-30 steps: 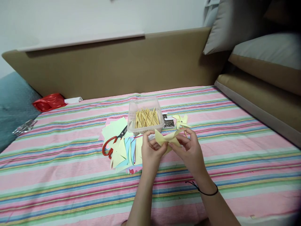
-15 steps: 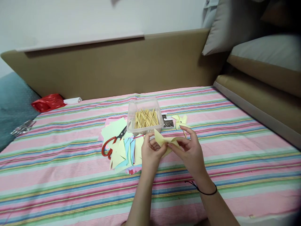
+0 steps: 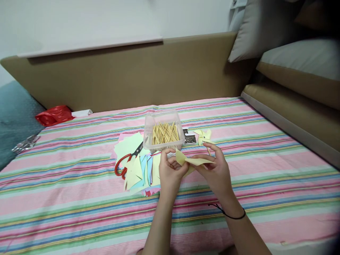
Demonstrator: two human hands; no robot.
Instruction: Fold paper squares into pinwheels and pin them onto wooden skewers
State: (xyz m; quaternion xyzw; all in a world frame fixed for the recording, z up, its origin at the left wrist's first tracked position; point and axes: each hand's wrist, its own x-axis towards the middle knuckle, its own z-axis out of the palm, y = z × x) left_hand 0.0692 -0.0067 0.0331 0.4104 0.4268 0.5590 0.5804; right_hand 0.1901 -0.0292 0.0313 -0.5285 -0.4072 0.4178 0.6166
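Right now both hands are gripping one piece of pale yellow paper (image 3: 199, 161), holding it up off the cloth, just in front of the clear box. Left hand (image 3: 171, 171) is pinching it near the middle — thumb and index closing tight, other fingers curling behind. Right hand (image 3: 216, 173) is also closing on it, thumb and fingers mostly hiding behind a folded flap; index is sticking up, clear of the sheet. Black cord (image 3: 234, 218) is looping the right wrist. Clear box (image 3: 162, 146) is holding a pile of wooden sticks (image 3: 165, 134). To its right, a tray of small metal bits (image 3: 190, 140) is sitting beside a yellow pinwheel (image 3: 204, 136). To its left, red-handled scissors (image 3: 136, 151) are lying across paper sheets (image 3: 129, 145), with cut paper pieces (image 3: 134, 171) overlapping nearer the hands. Everything is resting on a striped cloth (image 3: 79, 198). Brown panel (image 3: 132, 78) is running along the back below a pale wall (image 3: 106, 21) — red plastic bag (image 3: 54, 115) lying at its left end, grey cushions (image 3: 302, 56) stacking up right.
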